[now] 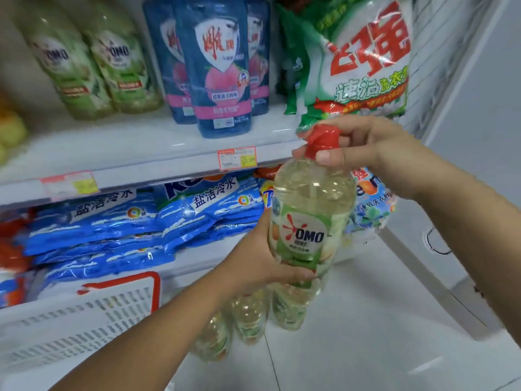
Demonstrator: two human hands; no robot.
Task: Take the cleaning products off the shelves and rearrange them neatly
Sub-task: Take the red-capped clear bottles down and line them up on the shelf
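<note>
Left hand [262,261] grips one bottle [307,215] by its body, right hand [377,153] pinches its red cap [322,141] — three floor bottles [249,320] stand below, two green bottles [93,66] at the shelf's [127,153] left end.

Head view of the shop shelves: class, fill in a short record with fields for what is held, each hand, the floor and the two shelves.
held: OMO bottle, upright, yellowish liquid, red cap
right hand: grips the red cap
left hand: holds the bottle's lower body
floor: three similar bottles standing below the held one
upper shelf: two green-labelled bottles, blue pouches, green-and-white detergent bag
lower shelf: blue bags lying flat
</note>
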